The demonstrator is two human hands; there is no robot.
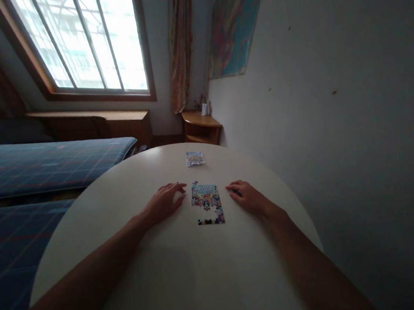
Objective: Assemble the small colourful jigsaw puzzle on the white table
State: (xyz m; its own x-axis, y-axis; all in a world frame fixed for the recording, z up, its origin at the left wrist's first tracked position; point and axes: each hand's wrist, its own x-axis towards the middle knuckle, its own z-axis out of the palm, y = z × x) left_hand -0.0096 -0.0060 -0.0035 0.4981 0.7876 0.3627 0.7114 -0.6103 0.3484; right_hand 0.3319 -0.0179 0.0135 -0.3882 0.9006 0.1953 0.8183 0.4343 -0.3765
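Observation:
A partly assembled jigsaw puzzle (pixel 205 193), small and many-coloured, lies flat on the white round table (pixel 159 273). A gap shows in its lower left part, above a strip of joined pieces along the bottom edge. One puzzle piece (pixel 195 182) sits at its upper left corner. My left hand (pixel 166 202) rests on the table just left of the puzzle, fingers stretched and apart, gripping nothing visible. To the right of the puzzle, my right hand (pixel 248 197) lies with fingers loosely bent and thumb apart. A small dark patch shows beneath its fingers; I cannot make out what it is.
Beyond the puzzle, a small printed packet (pixel 195 159) lies near the table's far side. A bed with a blue checked mattress (pixel 50 165) stands left. A wooden corner shelf (pixel 201 121) is behind the table, and a white wall (pixel 335 140) runs along the right.

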